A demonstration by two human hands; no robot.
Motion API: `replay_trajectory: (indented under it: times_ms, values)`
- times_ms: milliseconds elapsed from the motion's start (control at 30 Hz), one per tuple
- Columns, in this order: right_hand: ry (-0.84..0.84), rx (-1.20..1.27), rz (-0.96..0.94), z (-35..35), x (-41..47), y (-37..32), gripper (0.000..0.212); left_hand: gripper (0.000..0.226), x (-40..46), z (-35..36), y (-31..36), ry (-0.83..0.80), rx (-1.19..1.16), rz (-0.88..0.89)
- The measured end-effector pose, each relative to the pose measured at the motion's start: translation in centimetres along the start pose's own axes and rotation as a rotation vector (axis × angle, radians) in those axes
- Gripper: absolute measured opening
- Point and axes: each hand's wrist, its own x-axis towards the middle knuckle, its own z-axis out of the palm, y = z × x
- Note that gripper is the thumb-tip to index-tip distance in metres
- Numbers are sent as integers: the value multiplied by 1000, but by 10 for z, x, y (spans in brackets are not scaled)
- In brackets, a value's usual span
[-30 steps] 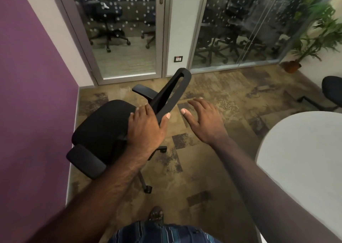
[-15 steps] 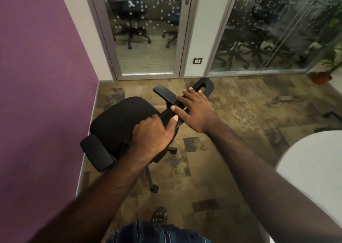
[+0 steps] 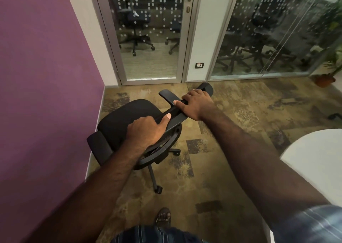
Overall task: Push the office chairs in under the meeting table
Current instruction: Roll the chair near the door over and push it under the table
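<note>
Two hands are seen in the head view, both closed around the top edge of the backrest of a black office chair [image 3: 120, 120] at the centre of the frame. The left hand [image 3: 146, 131] is wrapped over the lower left part of that edge, with its thumb laid along the bar. The right hand [image 3: 196, 102] is curled over the same edge further up and to the right, thumb stretched toward the left hand; the two are kept apart. The chair's seat is shown left of centre, close to the purple wall [image 3: 46, 76] that fills the left side, and its wheeled base is seen on the patterned carpet [image 3: 240, 113] below the hands. The white meeting table [image 3: 314, 159] is visible only as a rounded edge at the right side of the frame, well apart from the chair. A glass door [image 3: 149, 31] is seen at the upper centre, with more chairs behind the glass. A sandalled foot [image 3: 163, 217] is seen at the bottom centre.
</note>
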Motion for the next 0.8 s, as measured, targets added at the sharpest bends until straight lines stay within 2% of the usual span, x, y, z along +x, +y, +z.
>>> replay_trajectory:
  times_ms: [233, 400, 467, 600, 800]
  values:
    - [4, -50, 7, 2, -27, -19, 95, 88, -6, -8, -30, 0, 83, 45]
    - [11, -4, 106, 4, -37, -29, 102, 100, 5, -19, -40, -24, 107, 7]
    - [66, -27, 31, 16, -118, -66, 103, 98, -81, -24, -65, -10, 193, 6]
    - [62, -43, 106, 26, -123, -68, 102, 92, -85, -20, -56, 13, 242, -16]
    - [77, -67, 156, 27, -151, -64, 89, 83, -100, -14, -52, 54, 210, 34]
